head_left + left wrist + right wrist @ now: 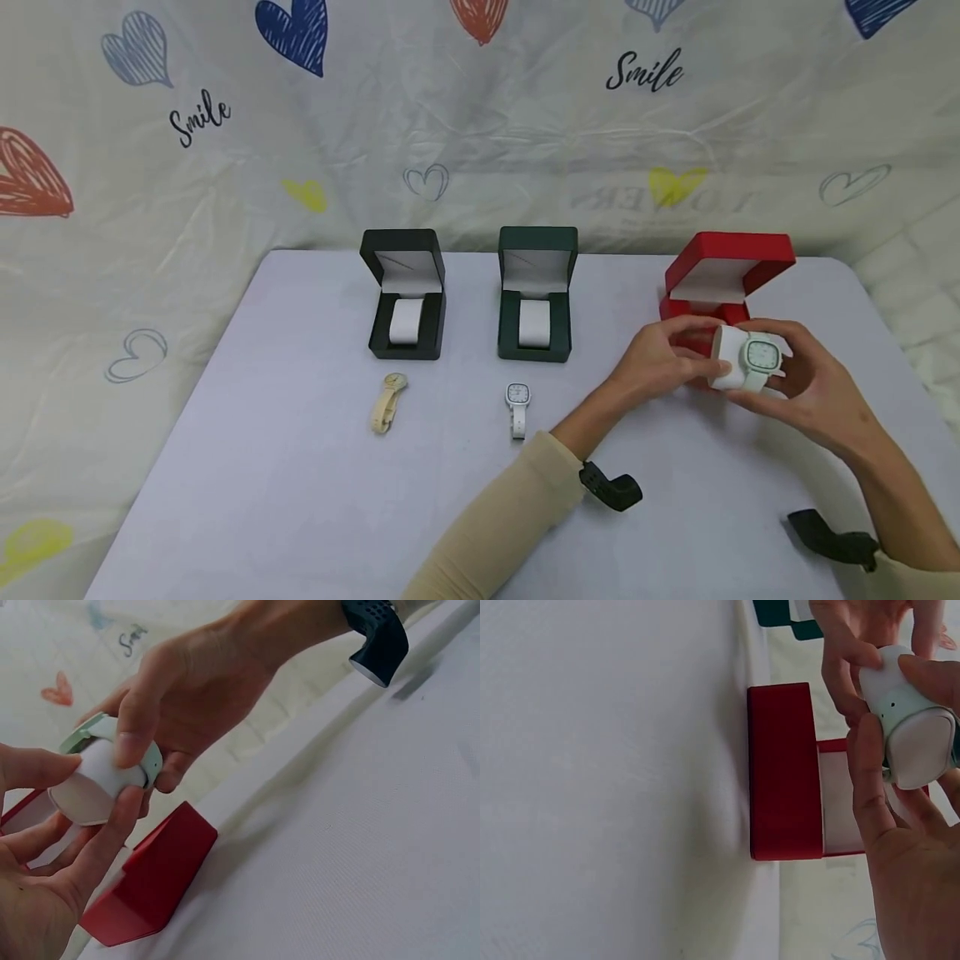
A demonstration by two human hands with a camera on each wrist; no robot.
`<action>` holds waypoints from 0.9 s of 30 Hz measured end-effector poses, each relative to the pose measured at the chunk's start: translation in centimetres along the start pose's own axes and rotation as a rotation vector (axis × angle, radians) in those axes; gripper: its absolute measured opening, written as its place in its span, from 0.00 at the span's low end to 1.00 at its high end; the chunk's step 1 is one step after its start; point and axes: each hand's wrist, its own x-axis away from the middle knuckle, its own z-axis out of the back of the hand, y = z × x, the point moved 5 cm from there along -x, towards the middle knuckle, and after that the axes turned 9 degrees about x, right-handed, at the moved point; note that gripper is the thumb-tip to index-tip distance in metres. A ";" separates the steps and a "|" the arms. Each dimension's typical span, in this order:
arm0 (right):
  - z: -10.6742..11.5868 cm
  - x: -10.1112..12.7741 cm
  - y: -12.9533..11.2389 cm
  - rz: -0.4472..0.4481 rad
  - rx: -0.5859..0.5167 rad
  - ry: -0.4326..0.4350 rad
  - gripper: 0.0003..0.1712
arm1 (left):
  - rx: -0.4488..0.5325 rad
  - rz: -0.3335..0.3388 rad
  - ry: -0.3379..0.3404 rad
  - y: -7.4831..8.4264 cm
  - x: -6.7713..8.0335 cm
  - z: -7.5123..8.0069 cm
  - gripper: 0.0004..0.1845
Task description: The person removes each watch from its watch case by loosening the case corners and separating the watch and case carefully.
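A mint-green wristwatch (763, 356) with a square face is wrapped around a white cushion (726, 357), both held up in front of the open red watch box (729, 258). My left hand (660, 360) pinches the cushion's left end between thumb and fingers. From the other side, my right hand (817, 400) grips the watch, its thumb below and its fingers above. The right wrist view shows the strap (900, 712) lying around the cushion, which pokes out at both sides. Fingers hide part of the strap.
An open black box (405, 350) and an open green box (534, 354) stand to the left, each with a white cushion inside. In front of them lie a gold watch (388, 402) and a white watch (517, 408). A printed curtain (525, 108) hangs behind the table (262, 500).
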 end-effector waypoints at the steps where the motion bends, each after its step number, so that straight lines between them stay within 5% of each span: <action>1: 0.1 0.0 -0.1 0.008 -0.018 -0.005 0.55 | 0.007 -0.002 -0.002 0.1 0.0 0.0 0.26; 11: 0.6 0.1 0.4 -0.008 -0.165 -0.069 0.51 | 0.048 -0.019 -0.068 0.4 0.0 0.0 0.25; 17: 0.6 0.4 1.2 -0.058 -0.138 -0.051 0.51 | 0.034 -0.016 -0.077 0.1 0.0 -0.1 0.25; 27: 0.0 0.3 1.0 -0.025 -0.180 -0.032 0.53 | 0.038 -0.019 -0.037 -0.1 -0.1 0.1 0.26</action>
